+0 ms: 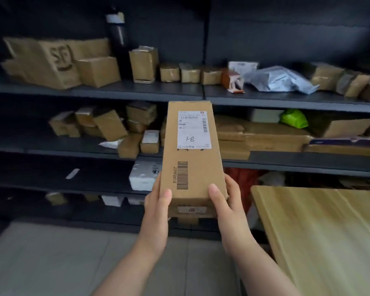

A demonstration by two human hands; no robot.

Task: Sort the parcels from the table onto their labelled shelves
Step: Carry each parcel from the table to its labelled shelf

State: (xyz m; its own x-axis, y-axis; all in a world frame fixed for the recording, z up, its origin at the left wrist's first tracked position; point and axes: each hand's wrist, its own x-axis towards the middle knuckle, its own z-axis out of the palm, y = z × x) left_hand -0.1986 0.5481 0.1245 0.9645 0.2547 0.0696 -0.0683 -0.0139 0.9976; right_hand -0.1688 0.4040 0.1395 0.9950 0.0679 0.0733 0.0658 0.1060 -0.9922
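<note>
I hold a long brown cardboard parcel (191, 159) out in front of me, lengthwise, its far end level with the second shelf. Its white shipping label carries a handwritten "8-1", and a printed barcode sits below the label. My left hand (158, 201) grips the near left corner, thumb on top. My right hand (224, 199) grips the near right corner, thumb on top as well. Dark metal shelves (94, 90) stand behind the parcel, loaded with other parcels.
The top shelf holds several brown boxes, a big SF box (45, 63), a black tube (118, 37) and a grey mailer bag (280, 79). Lower shelves hold more boxes, a green bag (294, 118) and a white foam box (143, 175). A wooden table (320, 229) stands at right.
</note>
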